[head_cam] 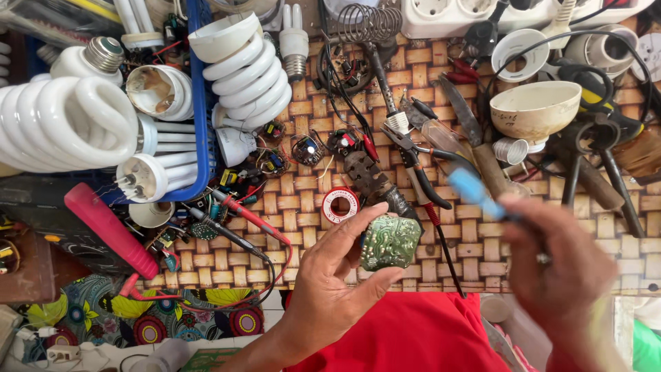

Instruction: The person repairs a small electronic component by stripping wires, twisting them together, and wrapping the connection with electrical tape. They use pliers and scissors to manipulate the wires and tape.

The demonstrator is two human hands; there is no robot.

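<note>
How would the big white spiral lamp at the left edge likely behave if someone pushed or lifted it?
The big white spiral lamp looks like thin glass tubing, so it is probably fragile and light for its bulk. Its rounded coils suggest it could roll if nudged, though the blue basket beside it may stop it.

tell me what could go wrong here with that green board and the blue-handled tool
1. The left hand pinches the green circuit board only at its edges, above a crowded woven mat; a slip could drop it among the loose parts.
2. The right hand holding the blue-handled tool is blurred, so it seems to be moving; its tip, which I cannot see, might catch the fingertips near the board.
3. The spiral lamps sit close by and might break if knocked.
</note>
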